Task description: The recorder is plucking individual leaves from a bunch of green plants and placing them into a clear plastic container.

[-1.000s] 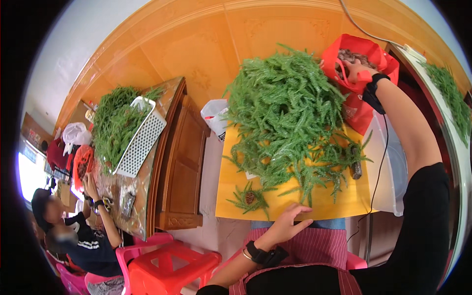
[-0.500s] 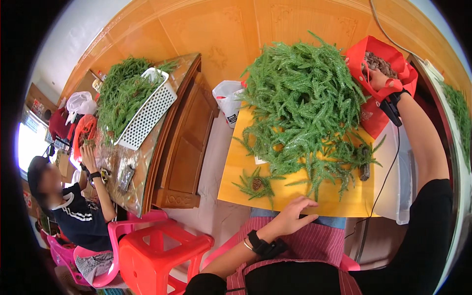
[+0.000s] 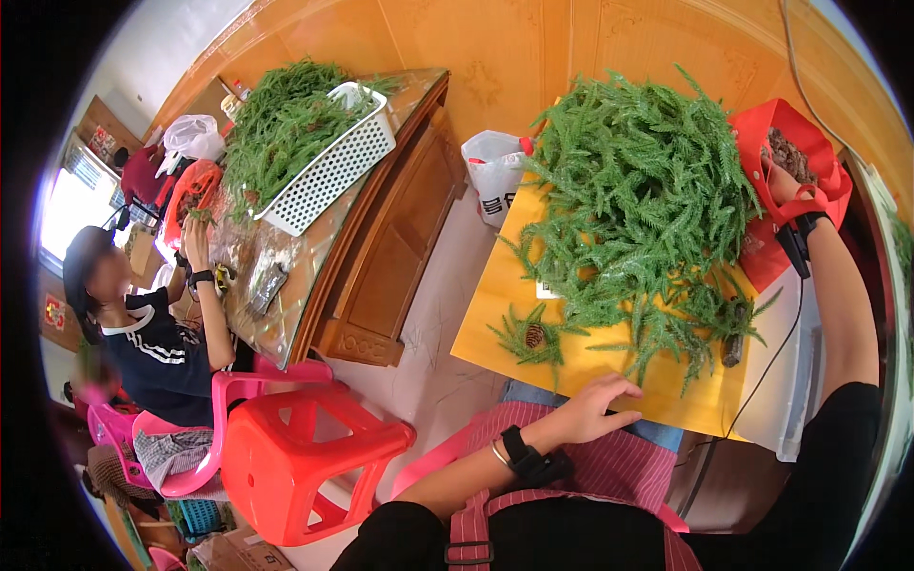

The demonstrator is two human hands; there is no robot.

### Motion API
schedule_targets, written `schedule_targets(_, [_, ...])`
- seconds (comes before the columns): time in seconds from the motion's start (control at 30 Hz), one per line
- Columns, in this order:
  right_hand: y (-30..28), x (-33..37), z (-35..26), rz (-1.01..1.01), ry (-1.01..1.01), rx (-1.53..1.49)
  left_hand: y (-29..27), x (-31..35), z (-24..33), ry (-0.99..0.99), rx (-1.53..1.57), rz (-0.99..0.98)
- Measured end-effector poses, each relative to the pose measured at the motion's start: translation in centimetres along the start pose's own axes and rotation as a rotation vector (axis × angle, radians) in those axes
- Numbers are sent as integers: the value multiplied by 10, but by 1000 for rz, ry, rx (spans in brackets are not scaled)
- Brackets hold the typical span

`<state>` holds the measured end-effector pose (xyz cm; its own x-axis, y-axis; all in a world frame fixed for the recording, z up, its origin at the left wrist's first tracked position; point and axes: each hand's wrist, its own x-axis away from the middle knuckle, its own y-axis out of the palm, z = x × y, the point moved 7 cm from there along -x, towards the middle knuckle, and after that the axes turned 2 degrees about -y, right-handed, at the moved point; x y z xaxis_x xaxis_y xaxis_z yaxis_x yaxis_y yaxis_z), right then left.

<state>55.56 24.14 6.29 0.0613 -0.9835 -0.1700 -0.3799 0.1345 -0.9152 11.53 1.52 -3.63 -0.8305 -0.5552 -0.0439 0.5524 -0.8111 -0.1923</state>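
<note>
My left hand [image 3: 598, 407] is at the front edge of a yellow board [image 3: 486, 338], fingers stretched out and holding nothing. My right hand [image 3: 783, 186] reaches into a red bag [image 3: 757, 246] of brown pine cones [image 3: 792, 158]; its fingers are hidden inside. A big heap of green artificial pine sprigs [image 3: 647, 181] covers much of the board. In front of it lies a sprig cluster with a pine cone [image 3: 534, 335] at its centre. Right of that, a dark brown stick-like piece [image 3: 732, 348] lies under loose sprigs.
A black cable [image 3: 762, 376] hangs from my right wrist past a clear plastic bin [image 3: 798, 419]. Left stands a wooden table with a white basket [image 3: 328, 167] and more greenery [image 3: 276, 128], where another person [image 3: 157, 328] works. A red stool [image 3: 305, 462] stands beside me.
The whole view has shifted, so the board and bag appear farther right and a little lower. My right hand is still in the bag; my left hand remains at the board's edge.
</note>
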Motion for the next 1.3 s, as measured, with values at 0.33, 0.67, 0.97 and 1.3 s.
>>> schedule_targets(0.33, [-48, 13, 5, 159, 114, 386, 5, -7, 4, 13, 18, -54])
schedule_targets(0.67, [-36, 25, 11, 64, 145, -1, 8, -13, 12, -21, 29, -106])
schedule_targets(0.97, [-31, 28, -41, 160, 230, 117, 3, -6, 8, -50, -10, -69])
schedule_targets(1.3, [-67, 22, -74, 357, 231, 312, 1, -5, 6, -46, -54, -58])
